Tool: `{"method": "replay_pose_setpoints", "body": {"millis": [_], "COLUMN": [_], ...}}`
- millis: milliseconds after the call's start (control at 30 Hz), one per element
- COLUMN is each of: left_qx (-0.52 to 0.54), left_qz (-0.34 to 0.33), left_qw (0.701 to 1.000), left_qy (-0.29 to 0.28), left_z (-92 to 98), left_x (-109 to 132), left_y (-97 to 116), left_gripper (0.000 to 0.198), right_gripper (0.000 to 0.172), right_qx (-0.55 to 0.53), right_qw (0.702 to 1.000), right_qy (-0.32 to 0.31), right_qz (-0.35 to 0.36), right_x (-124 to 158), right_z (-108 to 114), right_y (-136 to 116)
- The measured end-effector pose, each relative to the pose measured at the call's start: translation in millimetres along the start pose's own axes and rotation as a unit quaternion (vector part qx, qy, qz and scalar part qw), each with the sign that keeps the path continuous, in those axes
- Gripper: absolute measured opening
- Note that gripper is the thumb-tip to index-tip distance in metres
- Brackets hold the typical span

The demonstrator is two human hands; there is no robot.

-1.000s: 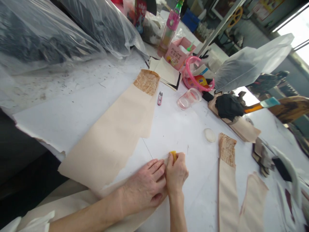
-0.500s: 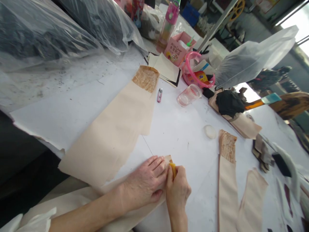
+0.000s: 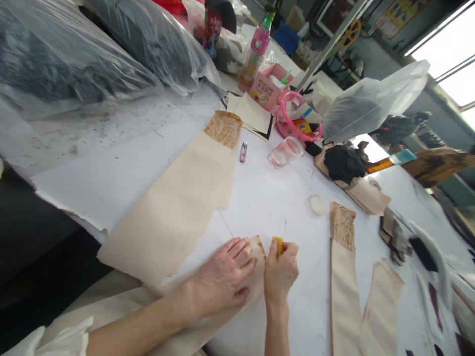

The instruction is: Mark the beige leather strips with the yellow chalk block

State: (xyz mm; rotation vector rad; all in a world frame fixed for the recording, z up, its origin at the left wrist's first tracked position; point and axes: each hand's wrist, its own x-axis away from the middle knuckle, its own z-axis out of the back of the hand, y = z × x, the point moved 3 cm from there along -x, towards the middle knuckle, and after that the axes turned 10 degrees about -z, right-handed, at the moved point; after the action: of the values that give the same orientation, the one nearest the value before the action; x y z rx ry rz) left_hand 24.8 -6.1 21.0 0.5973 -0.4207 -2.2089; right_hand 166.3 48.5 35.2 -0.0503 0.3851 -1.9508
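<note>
One yellow block point(image 3: 278, 246) is what I can see pinched between the thumb and fingers of the right hand point(image 3: 281, 272), just beside the tip of a beige strip point(image 3: 257, 286); from my camera I cannot tell whether block and strip touch. I see the left hand point(image 3: 222, 283) spread flat on that strip, palm down, gripping nothing, its fingertips just short of the end, where a brown smear runs along the edge. The strip slants across the near part of the white table point(image 3: 274, 207). Beyond the left hand I have a wide beige panel point(image 3: 174, 198), its far end coated brown, with pink snips point(image 3: 243, 152) near that end. To the right of the snips a clear cup point(image 3: 285, 152) lies on its side, and a round lid point(image 3: 316, 204) sits closer to me. Farther right I make out a long band point(image 3: 344, 282), also brown at its far end.
</note>
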Motion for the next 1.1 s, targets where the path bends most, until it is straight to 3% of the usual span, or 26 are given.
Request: {"method": "replay_pose_setpoints", "body": {"millis": [100, 233, 533, 733, 867, 967, 1100], "left_qx": [-0.002, -0.008, -0.029, -0.015, -0.014, -0.015, -0.019], "left_qz": [-0.003, -0.009, -0.001, 0.001, -0.003, -0.003, 0.004], "left_qw": [1.0, 1.0, 1.0, 1.0, 1.0, 1.0, 1.0], "left_qy": [-0.001, 0.008, 0.002, -0.016, -0.015, -0.005, 0.004], "left_z": [0.7, -0.4, -3.6, 0.5, 1.2, 0.6, -1.0], "left_x": [0, -2, -2, 3, 3, 2, 0], "left_y": [0, 0, 0, 0, 1, 1, 1], "left_gripper": [0.058, 0.057, 0.057, 0.054, 0.056, 0.057, 0.058], "right_gripper": [0.032, 0.037, 0.022, 0.026, 0.033, 0.035, 0.032], "right_qx": [-0.004, 0.026, 0.048, 0.004, -0.008, 0.007, 0.03], "right_qw": [0.999, 0.99, 0.995, 1.0, 0.997, 0.989, 0.992], "right_qy": [-0.034, -0.091, -0.062, -0.016, -0.053, -0.103, -0.092], "right_qz": [0.042, 0.104, 0.054, 0.018, 0.06, 0.106, 0.086], "right_x": [10, 27, 9, -2, 14, 26, 23], "right_z": [8, 1, -21, -8, 4, -2, -15], "right_y": [6, 7, -12, -6, 5, 7, 0]}}
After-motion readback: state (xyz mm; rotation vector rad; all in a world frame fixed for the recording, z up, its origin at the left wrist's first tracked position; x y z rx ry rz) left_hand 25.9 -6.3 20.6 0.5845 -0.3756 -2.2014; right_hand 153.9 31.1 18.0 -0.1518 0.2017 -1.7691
